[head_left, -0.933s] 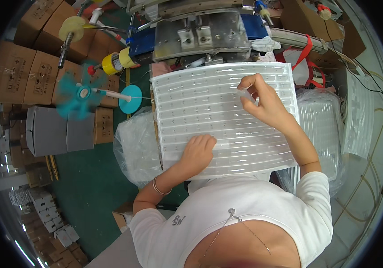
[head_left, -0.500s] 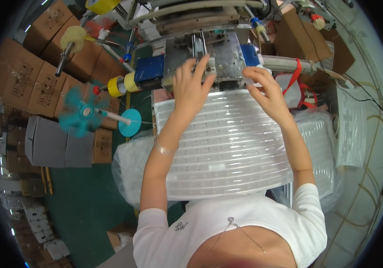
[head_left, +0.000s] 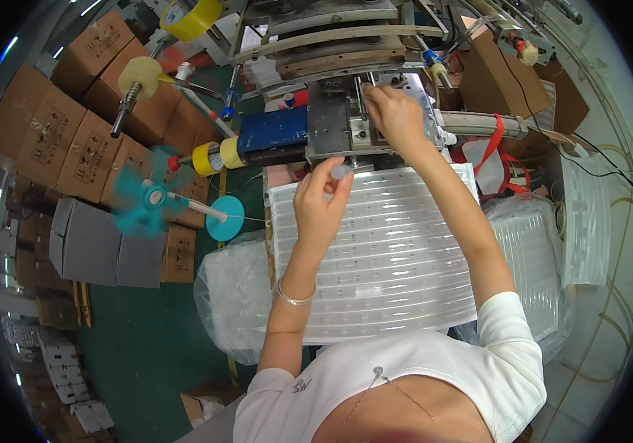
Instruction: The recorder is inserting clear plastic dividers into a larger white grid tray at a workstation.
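Note:
My left hand [head_left: 319,208] is raised over the far edge of a white ribbed plastic tray [head_left: 375,258]. Its thumb and forefinger pinch a small round translucent piece [head_left: 341,172]. My right hand [head_left: 399,118] reaches onto the metal plate [head_left: 329,118] of the machine. Its fingers are drawn together beside two upright metal rods [head_left: 359,96] of the fixture, and the fingertips hide whatever they grip or touch. A small metal block [head_left: 361,134] sits on the plate just left of my right hand.
A turquoise fan [head_left: 155,198] stands at the left, its blades blurred. Yellow tape rolls [head_left: 204,159] and a blue block [head_left: 272,131] flank the machine. Stacked cardboard boxes [head_left: 50,140] line the left side. Bagged trays [head_left: 527,251] lie at the right, near a red strap [head_left: 495,148].
My left hand has drawn back from the fixture and now pinches a round piece over the tray. My right hand has moved left and forward onto the fixture.

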`<control>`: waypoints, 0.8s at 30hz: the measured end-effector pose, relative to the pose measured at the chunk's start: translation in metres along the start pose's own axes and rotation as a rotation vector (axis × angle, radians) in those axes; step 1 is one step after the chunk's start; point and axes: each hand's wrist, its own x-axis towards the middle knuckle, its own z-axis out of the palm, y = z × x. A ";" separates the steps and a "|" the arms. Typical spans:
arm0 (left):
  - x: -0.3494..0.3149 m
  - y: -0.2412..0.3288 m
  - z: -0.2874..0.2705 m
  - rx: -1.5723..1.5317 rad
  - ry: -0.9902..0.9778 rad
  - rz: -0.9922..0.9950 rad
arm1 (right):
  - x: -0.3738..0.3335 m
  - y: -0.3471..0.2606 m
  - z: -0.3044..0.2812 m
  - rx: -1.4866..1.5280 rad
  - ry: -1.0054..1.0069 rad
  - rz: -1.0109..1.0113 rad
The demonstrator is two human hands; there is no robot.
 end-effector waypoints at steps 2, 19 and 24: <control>-0.007 0.004 -0.010 -0.068 0.013 -0.166 | -0.002 0.010 0.004 0.056 0.038 -0.020; -0.044 0.014 -0.018 -0.228 0.077 -0.238 | -0.218 -0.057 -0.094 0.323 -0.950 -0.521; -0.050 0.011 -0.020 -0.186 0.067 -0.225 | -0.218 -0.056 -0.089 0.330 -0.964 -0.532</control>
